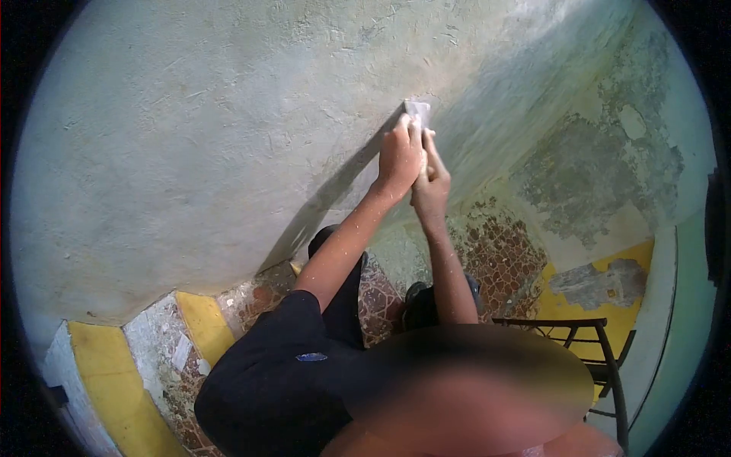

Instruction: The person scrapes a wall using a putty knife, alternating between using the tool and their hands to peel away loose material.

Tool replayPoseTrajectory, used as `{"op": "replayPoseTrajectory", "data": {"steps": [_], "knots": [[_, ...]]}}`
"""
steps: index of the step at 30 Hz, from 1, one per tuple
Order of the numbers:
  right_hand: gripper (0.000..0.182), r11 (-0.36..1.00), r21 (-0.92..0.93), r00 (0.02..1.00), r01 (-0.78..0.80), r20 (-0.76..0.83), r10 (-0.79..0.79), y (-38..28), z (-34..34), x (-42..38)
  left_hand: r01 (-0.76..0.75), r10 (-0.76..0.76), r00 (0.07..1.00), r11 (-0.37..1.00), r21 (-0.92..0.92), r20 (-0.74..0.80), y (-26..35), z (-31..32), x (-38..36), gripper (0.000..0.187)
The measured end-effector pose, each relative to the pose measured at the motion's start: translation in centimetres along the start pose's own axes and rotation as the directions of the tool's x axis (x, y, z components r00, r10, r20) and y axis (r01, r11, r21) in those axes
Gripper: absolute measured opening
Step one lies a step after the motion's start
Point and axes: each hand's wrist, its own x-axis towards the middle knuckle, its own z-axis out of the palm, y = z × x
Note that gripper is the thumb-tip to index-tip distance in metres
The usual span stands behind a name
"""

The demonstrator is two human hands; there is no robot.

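Observation:
A scraper (418, 110) with a flat, pale blade is pressed against the rough plaster wall (228, 145). My left hand (400, 156) is closed round it near the blade, fingers pointing up toward the metal. Just below and to the right, my right hand (432, 186) grips the lower part of the handle, which is mostly hidden by the fingers. White flecks dot both forearms. A long dark shadow falls on the wall to the left of the tool.
Yellow-edged steps (110, 373) descend at lower left. Brown patterned tiles (499, 255) cover the floor below. At lower right stands a dark metal railing (609, 354). The adjoining wall (601, 167) on the right has grey, peeling patches.

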Motion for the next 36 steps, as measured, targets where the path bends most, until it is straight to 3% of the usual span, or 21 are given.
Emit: {"op": "replayPoseTrajectory", "data": {"steps": [1,2,5,6,7,8,9,10,12,13,15,16,18,20,22,25,27,30,33,35,36], "knots": [[0.056,1.0,0.002,1.0,-0.006,-0.003,0.006,0.1,-1.1,-0.5,0.022,-0.029,0.989,0.999,0.049,0.148,0.1,-0.8,-0.8,0.036],[0.055,0.996,-0.03,0.996,-0.086,0.008,0.086,0.1,-2.6,-1.2,0.024,-0.032,0.988,0.998,0.051,0.151,-0.3,-1.2,-1.9,0.036],[0.052,0.959,-0.089,0.963,-0.268,0.015,0.27,0.3,-5.3,-5.0,0.439,-0.142,0.824,0.771,-0.461,0.548,-6.3,-0.2,-6.7,0.04],[0.051,0.878,-0.009,0.878,-0.478,-0.026,0.478,0.2,-5.8,-7.0,0.458,-0.156,0.812,0.767,-0.449,0.562,-6.4,-0.6,-7.4,0.04],[0.049,0.745,0.079,0.743,-0.663,-0.053,0.667,0.3,-6.3,-8.9,0.563,-0.277,0.687,0.788,-0.251,0.672,-6.6,-0.8,-7.9,0.041],[0.049,0.721,0.086,0.718,-0.687,-0.067,0.692,1.8,-7.1,-10.6,0.632,-0.404,0.531,0.774,-0.031,0.745,-6.9,-1.0,-8.5,0.043],[0.048,0.482,0.511,0.631,-0.712,0.163,0.759,4.3,-8.1,-12.6,0.73,-0.398,0.523,0.666,-0.155,0.754,-7.7,-0.9,-9.3,0.049],[0.048,0.088,0.787,0.599,-0.611,0.387,0.701,5.0,-8.4,-14.5,0.755,-0.417,0.484,0.644,-0.126,0.769,-7.7,-1.3,-10.1,0.049],[0.046,0.014,0.815,0.533,-0.58,0.366,0.763,5.4,-8.9,-16.6,0.877,-0.472,0.442,0.407,-0.256,0.763,-8.0,-2.3,-10.2,0.05],[0.044,-0.126,0.849,0.537,-0.513,0.432,0.724,5.2,-9.2,-17.6,0.89,-0.48,0.413,0.393,-0.231,0.774,-8.7,-2.7,-11.0,0.05],[0.042,-0.349,0.828,0.584,-0.44,0.558,0.589,4.4,-10.1,-19.0,0.92,-0.479,0.369,0.065,-0.387,0.796,-10.0,-3.7,-12.2,0.048],[0.044,-0.408,0.794,0.561,-0.451,0.607,0.563,3.6,-10.8,-18.8,0.926,-0.484,0.355,0.065,-0.372,0.8,-10.0,-4.1,-12.4,0.048],[0.049,-0.408,0.749,0.497,-0.522,0.656,0.567,1.7,-12.6,-17.8,0.904,-0.557,0.335,-0.035,-0.425,0.76,-10.0,-5.1,-13.0,0.047],[0.051,0.111,0.71,0.548,-0.696,0.424,0.721,-2.2,-13.6,-16.2,0.905,-0.577,0.343,-0.008,-0.425,0.741,-10.2,-5.5,-12.7,0.047],[0.053,0.428,0.584,0.635,-0.69,0.204,0.745,-2.6,-15.9,-15.1,0.876,-0.57,0.414,0.037,-0.482,0.71,-10.9,-5.8,-12.6,0.047],[0.052,0.572,0.548,0.73,-0.61,0.109,0.674,1.2,-19.7,-13.5,0.882,-0.581,0.405,0.045,-0.469,0.706,-11.3,-5.9,-13.0,0.047],[0.047,0.819,0.022,0.739,-0.574,-0.417,0.529,3.3,-20.0,-11.9,0.885,-0.59,0.409,0.07,-0.46,0.697,-11.1,-5.5,-12.7,0.048],[0.042,0.84,0.166,0.8,-0.517,-0.256,0.543,0.5,-16.5,-9.5,0.894,-0.585,0.439,0.211,-0.394,0.682,-10.2,-5.1,-11.9,0.047],[0.041,0.86,0.061,0.845,-0.506,-0.166,0.509,-0.3,-11.5,-6.8,0.865,-0.486,0.494,0.36,-0.349,0.721,-7.7,-4.8,-9.3,0.048],[0.041,0.905,-0.202,0.925,-0.376,-0.019,0.38,0.6,-9.0,-5.1,0.809,-0.388,0.538,0.487,-0.329,0.748,-4.9,-4.3,-6.9,0.051],[0.041,0.91,-0.195,0.929,-0.366,-0.013,0.371,1.1,-7.8,-4.5,0.802,-0.386,0.547,0.496,-0.332,0.743,-3.7,-4.0,-5.8,0.051]]}}
